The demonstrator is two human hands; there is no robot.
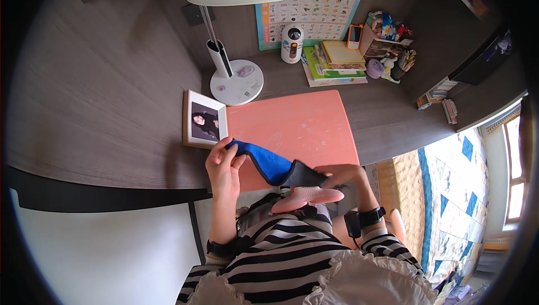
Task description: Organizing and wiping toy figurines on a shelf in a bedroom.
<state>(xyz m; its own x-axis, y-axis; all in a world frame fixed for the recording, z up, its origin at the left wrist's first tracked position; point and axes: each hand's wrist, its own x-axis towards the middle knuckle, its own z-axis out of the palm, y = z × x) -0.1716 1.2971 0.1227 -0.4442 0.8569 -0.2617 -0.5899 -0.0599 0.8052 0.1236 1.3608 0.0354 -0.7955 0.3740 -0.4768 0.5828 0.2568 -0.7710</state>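
Note:
A blue cloth (269, 162) with dark edging and a grey reverse side hangs twisted between my two hands, above the near part of the pink desk mat (292, 122). My left hand (224, 169) pinches its upper left corner between thumb and fingers, close to the framed photo (206, 119). At the grey end on the right, my right hand (343, 175) grips the other corner; some of its fingers are hidden. Below the cloth, near my lap, is a pink rounded thing (307, 196) whose kind I cannot make out.
A white ring-topped desk lamp (237, 83) stands behind the photo frame. Farther back are a white robot-shaped device (292, 45), stacked books (336, 69) and a holder with small items (387, 46). A bed (449, 204) lies to the right.

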